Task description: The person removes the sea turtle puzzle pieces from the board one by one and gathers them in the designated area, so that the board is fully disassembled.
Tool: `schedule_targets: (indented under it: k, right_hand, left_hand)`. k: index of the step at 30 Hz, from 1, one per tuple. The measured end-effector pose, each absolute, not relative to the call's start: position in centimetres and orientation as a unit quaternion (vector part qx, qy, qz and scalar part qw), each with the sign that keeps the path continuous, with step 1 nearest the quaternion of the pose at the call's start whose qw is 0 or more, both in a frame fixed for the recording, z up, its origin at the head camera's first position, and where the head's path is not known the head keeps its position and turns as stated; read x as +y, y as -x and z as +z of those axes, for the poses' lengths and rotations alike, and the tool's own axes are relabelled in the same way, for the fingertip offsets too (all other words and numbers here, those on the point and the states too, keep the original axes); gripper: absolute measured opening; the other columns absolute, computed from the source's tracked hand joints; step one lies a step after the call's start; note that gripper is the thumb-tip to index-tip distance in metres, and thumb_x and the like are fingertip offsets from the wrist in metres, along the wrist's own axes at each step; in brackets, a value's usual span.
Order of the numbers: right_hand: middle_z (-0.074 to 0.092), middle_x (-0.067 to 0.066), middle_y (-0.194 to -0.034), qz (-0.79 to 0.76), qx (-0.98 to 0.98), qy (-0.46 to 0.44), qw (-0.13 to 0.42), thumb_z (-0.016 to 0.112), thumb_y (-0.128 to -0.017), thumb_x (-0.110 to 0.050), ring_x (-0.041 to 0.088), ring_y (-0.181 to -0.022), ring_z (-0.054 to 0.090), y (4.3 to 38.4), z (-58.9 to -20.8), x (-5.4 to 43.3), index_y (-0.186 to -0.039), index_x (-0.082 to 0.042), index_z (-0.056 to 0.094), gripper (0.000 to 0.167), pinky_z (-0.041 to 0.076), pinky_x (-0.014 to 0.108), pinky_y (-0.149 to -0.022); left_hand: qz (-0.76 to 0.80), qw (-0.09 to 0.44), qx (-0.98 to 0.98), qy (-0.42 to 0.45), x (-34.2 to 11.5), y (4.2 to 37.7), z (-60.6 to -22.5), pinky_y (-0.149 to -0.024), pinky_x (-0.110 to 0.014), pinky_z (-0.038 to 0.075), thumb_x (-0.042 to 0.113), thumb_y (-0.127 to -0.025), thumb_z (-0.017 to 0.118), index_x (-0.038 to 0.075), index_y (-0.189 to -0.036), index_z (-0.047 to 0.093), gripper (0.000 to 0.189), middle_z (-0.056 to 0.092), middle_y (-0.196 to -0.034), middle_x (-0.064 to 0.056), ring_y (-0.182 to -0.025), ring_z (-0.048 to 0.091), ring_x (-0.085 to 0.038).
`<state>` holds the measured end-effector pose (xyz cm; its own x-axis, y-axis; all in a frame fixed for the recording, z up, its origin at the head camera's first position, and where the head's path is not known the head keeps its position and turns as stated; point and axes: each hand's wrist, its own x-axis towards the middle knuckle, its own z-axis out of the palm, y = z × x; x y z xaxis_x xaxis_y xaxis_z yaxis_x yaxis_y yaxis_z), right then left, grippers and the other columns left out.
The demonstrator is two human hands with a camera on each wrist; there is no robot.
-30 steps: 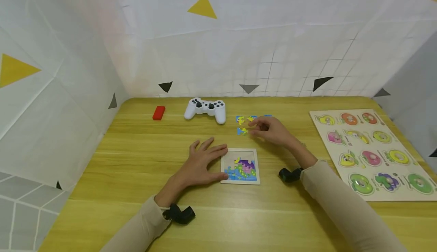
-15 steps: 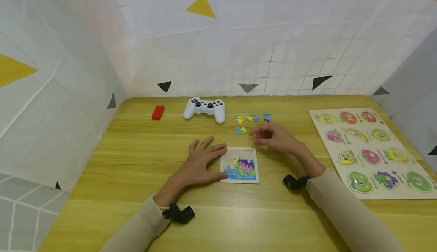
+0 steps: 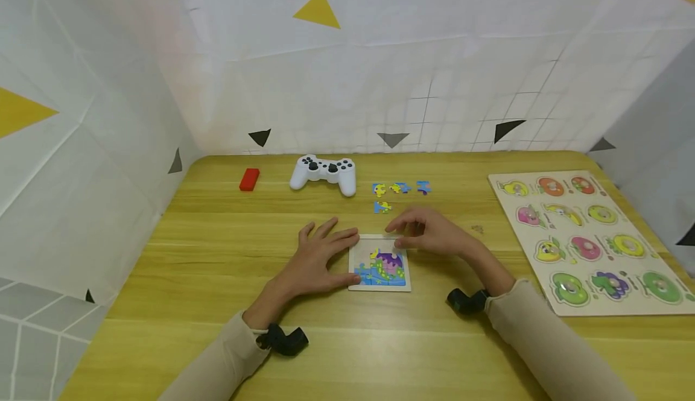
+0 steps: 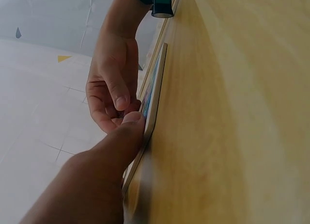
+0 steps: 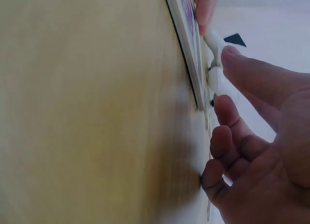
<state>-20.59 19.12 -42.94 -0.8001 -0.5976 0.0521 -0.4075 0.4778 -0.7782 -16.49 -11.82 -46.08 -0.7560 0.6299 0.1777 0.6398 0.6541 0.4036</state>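
A small square jigsaw puzzle lies in a white frame, its lower part filled with blue, purple and green pieces. My left hand rests at the frame's left side with fingers spread; the thumb touches the border in the left wrist view. Over the upper right corner hovers my right hand, fingers loosely bent. In the right wrist view, thumb and visible fingertips stand apart, and no piece shows between them. Several loose puzzle pieces lie just beyond the frame.
A white game controller lies toward the back, with a red block to its left. A large fruit puzzle board occupies the right side. White sheeting rises behind the wooden table.
My right hand first drew back from the loose pieces, then moved left and down over the frame's upper right corner. The left hand has stayed at the frame.
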Motion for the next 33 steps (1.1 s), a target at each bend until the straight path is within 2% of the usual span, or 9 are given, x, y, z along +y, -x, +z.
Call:
schedule_targets:
  k: [9, 14, 21, 33]
  right_hand:
    - [0.064, -0.002, -0.104, -0.363, 0.863, 0.322, 0.143, 0.078, -0.090, -0.017, 0.018, -0.092, 0.050, 19.2, -42.5, 17.5, -0.114, -0.024, 0.077, 0.025, 0.042, 0.030, -0.078]
    - [0.065, -0.002, -0.105, -0.332, 0.863, 0.357, 0.131, 0.073, -0.093, -0.011, 0.018, -0.096, 0.051, 18.9, -42.5, 16.9, -0.117, -0.023, 0.077, 0.028, 0.039, 0.031, -0.081]
    - [0.064, -0.001, -0.102, -0.312, 0.862, 0.383, 0.115, 0.071, -0.093, -0.008, 0.016, -0.091, 0.050, 18.8, -42.5, 16.6, -0.120, -0.024, 0.076, 0.031, 0.036, 0.030, -0.077]
    - [0.060, 0.001, -0.099, -0.289, 0.867, 0.388, 0.115, 0.067, -0.092, -0.002, 0.018, -0.087, 0.043, 18.4, -42.4, 16.1, -0.119, -0.026, 0.076, 0.037, 0.025, 0.034, -0.073]
  left_hand:
    - [-0.218, -0.001, -0.914, 0.343, -11.9, 16.5, -46.1, -0.120, -0.066, 0.006, 0.066, -0.086, 0.068, 0.026, -0.154, 0.047, 0.082, 0.042, -0.161, 0.011, -0.158, 0.019, -0.031]
    - [-0.216, -0.007, -0.914, 0.342, -11.8, 16.5, -46.1, -0.120, -0.065, 0.005, 0.067, -0.086, 0.067, 0.027, -0.154, 0.046, 0.082, 0.042, -0.162, 0.012, -0.159, 0.018, -0.031]
    - [-0.219, -0.002, -0.912, 0.345, -11.8, 16.5, -46.1, -0.119, -0.066, 0.006, 0.065, -0.086, 0.068, 0.026, -0.154, 0.047, 0.081, 0.043, -0.161, 0.011, -0.158, 0.019, -0.032]
    - [-0.221, 0.000, -0.912, 0.345, -11.9, 16.6, -46.1, -0.119, -0.066, 0.006, 0.066, -0.086, 0.068, 0.026, -0.153, 0.048, 0.081, 0.044, -0.161, 0.010, -0.158, 0.020, -0.032]
